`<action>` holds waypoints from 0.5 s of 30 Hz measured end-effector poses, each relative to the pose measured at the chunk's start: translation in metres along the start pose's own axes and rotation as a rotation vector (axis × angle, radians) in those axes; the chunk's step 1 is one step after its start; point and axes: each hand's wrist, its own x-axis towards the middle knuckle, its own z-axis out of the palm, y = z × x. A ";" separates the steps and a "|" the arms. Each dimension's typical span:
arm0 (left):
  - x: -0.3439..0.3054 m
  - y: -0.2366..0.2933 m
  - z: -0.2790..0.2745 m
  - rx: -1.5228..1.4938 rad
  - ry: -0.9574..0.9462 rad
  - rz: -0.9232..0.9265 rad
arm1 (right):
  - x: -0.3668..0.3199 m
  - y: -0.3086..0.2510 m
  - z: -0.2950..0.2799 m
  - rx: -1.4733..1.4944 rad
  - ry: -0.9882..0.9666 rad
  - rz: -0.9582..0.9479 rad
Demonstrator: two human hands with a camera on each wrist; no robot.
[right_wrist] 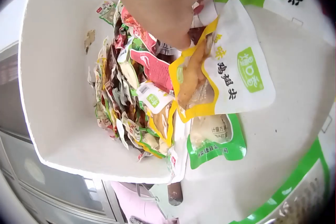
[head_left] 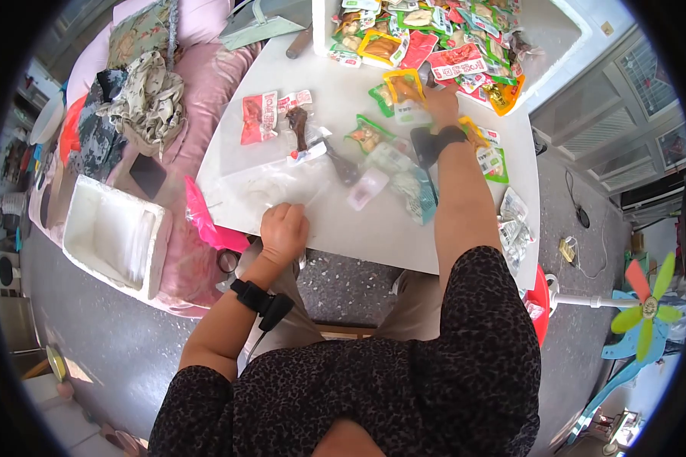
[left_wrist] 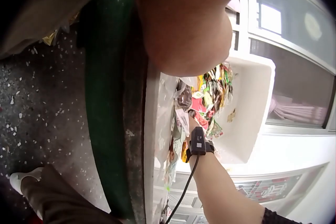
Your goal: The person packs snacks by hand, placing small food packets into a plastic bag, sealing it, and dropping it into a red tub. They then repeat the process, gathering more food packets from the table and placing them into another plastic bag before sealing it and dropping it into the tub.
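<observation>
My right hand (head_left: 443,107) reaches to the front of the white foam box. Its fingers pinch one edge of a yellow-bordered snack packet (right_wrist: 210,71), which has brown food in its clear window. Partly under that packet lies a green-edged packet (right_wrist: 218,137). My left hand (head_left: 284,231) rests at the table's near edge, fingers loosely curled, beside a clear plastic bag (head_left: 255,183). The left wrist view shows the left hand (left_wrist: 189,40) from behind, its fingers hidden. Beyond the bag lie a red-and-white packet (head_left: 259,118) and a dark brown drumstick-shaped piece (head_left: 298,128).
The foam box (right_wrist: 58,103) at the table's back holds many colourful packets. More packets lie mid-table, including a green one (head_left: 370,133) and a teal one (head_left: 419,198). Silver packets (head_left: 514,221) sit at the right edge. Another foam box (head_left: 114,228) stands on the pink bed.
</observation>
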 end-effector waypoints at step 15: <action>-0.003 0.002 -0.002 0.008 0.006 0.002 | -0.071 0.019 -0.095 0.850 -0.335 -0.003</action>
